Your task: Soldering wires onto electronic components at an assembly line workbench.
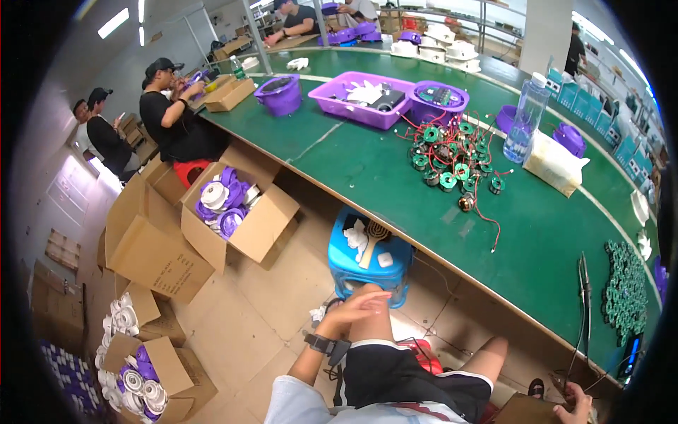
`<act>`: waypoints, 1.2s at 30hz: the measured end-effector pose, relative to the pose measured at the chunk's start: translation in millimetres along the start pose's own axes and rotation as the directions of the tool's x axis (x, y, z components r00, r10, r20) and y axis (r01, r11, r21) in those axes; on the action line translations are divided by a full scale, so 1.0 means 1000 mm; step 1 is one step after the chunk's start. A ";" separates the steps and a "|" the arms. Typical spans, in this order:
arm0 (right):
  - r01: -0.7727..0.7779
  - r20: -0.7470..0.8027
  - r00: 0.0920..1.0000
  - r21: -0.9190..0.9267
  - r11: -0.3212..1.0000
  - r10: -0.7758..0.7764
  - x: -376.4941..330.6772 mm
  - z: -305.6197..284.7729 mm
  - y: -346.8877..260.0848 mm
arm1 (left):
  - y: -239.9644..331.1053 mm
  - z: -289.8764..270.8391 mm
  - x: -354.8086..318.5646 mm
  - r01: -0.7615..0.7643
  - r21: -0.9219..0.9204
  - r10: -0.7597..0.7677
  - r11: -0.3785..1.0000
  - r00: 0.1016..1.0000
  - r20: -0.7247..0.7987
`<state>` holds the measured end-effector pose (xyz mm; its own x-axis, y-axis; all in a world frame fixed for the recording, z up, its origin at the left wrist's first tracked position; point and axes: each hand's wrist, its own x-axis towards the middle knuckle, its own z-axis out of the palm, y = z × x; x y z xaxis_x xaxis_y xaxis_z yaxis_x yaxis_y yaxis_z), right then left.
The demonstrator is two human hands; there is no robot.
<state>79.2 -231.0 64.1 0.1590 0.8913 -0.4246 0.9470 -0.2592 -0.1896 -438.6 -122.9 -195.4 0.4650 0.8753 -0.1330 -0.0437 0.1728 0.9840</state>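
My left hand [366, 305] hovers over my left knee with its fingers stretched out, holding nothing; a dark band is on the wrist. At the lower right my right hand [580, 404] is beside a brown cardboard box [526, 410], thumb and fingers apart, with nothing clearly visible in them. Dark cables [583, 297] hang over the table edge above it. Nearby on the green table [438, 215] lies a mass of small green circuit boards [624, 293]. Farther off sits a heap of small motors [452, 152] with green boards and red wires.
A blue stool [337, 258] under the table edge bears a fan-shaped thing and white pieces. Open cartons [265, 226] of purple and white parts stand at left. A purple tray [332, 106], a water bottle [524, 120] and a tissue pack [554, 164] are on the table. Several people work beyond.
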 end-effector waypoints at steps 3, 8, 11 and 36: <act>0.128 -0.041 0.992 0.267 0.955 -0.121 -0.004 0.002 0.009 | 0.008 -0.001 -0.017 -0.010 -0.002 0.010 1.000 0.999 -0.045; 0.185 -0.055 0.983 0.337 0.923 -0.176 -0.001 0.004 0.026 | 0.039 0.015 -0.003 -0.050 0.046 0.054 0.998 0.995 -0.083; 0.068 0.023 0.996 0.496 0.866 -0.092 0.007 -0.001 0.013 | -0.014 0.012 0.009 0.053 0.185 -0.004 0.981 0.967 -0.255; 0.792 -0.318 0.587 0.414 0.448 -0.744 0.107 -0.032 0.010 | -0.286 -0.016 0.057 -0.328 0.573 0.277 0.751 0.944 0.179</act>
<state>114.2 -126.1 44.7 -0.5223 0.8349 0.1735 0.4349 0.4358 -0.7880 -414.0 -115.1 -486.2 0.5849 0.7935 0.1678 0.3212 -0.4166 0.8504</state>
